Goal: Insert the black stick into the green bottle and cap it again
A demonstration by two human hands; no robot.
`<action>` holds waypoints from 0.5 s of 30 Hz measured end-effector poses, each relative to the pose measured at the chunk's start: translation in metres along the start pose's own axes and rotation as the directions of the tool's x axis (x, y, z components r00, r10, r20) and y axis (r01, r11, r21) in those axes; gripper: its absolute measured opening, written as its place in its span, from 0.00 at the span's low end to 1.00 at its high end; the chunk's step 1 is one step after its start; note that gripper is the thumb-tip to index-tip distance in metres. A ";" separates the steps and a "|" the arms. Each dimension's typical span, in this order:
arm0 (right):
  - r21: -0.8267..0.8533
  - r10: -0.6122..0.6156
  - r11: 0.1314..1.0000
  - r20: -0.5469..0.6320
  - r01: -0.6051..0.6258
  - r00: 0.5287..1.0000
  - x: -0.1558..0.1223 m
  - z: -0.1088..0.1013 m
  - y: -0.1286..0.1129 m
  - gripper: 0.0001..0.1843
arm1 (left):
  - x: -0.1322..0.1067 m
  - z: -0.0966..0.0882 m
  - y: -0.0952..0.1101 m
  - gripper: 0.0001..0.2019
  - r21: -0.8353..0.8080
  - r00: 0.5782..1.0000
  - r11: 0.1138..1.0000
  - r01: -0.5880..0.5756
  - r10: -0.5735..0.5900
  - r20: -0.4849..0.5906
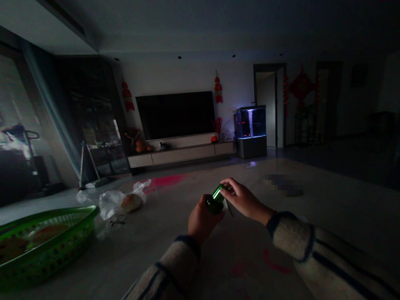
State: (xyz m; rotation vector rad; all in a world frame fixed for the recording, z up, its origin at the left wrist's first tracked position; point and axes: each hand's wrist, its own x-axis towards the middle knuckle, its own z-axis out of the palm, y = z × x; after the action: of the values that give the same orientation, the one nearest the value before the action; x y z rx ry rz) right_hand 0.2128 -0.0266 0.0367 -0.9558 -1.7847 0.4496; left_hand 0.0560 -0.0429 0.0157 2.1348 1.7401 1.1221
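1. the small green object sits between both hands, in mid-air above the table, well in front of the green basket. too dark to say what it is; maybe a bottle or tube.
2. key relation: its long axis runs from lower left to upper right, round dark end toward the left hand, bright end toward the right hand. both hands touch it, neither is nearer.
3. left hand fingers are closed round the lower, dark end, gripping it from below and behind.
4. right hand fingers are curled over the upper end, pinching the bright green part. thumb side is hidden, so can't tell the exact hold. a thin dark strip hangs just below that hand, unclear what.
5. look: dark glossy green body, one bright green glint near the top, small enough that the two hands cover most of it.
6. sleeves are pale knit w/ dark stripes.
7. left of the object: green basket at the table edge, w/ brownish round things inside, blurred.
8. between basket and object, farther back: crumpled plastic bag w/ a bun-like lump in it.
9. far beyond the object: tv on the wall, lit fish tank right of it, red ornaments around both.
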 end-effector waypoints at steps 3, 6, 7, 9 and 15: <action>0.013 -0.014 1.000 -0.020 0.014 1.000 0.000 -0.001 -0.002 0.12 | 0.000 0.000 0.000 0.23 -0.001 1.000 1.000 0.007 -0.007 -0.005; 0.020 -0.025 0.999 -0.042 0.026 0.999 0.001 -0.001 -0.001 0.12 | 0.000 0.000 0.000 0.23 -0.027 1.000 1.000 0.007 -0.007 -0.007; 0.022 -0.030 0.999 -0.049 0.031 0.998 0.002 -0.001 -0.001 0.12 | 0.000 0.000 0.000 0.23 -0.035 1.000 0.999 0.009 -0.009 -0.006; 0.027 -0.036 0.999 -0.061 0.038 0.997 0.002 -0.001 0.001 0.12 | 0.000 0.000 0.000 0.23 -0.043 1.000 0.999 0.016 -0.016 -0.006; 0.040 -0.031 0.999 -0.077 0.034 0.997 0.004 -0.003 0.003 0.12 | 0.001 0.002 -0.003 0.23 -0.053 1.000 0.999 0.004 -0.005 -0.016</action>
State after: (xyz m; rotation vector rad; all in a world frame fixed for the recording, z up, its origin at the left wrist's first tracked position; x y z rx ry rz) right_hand 0.2155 -0.0225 0.0382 -0.9023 -1.7134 0.4229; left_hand 0.0549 -0.0400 0.0130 2.0958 1.7008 1.1740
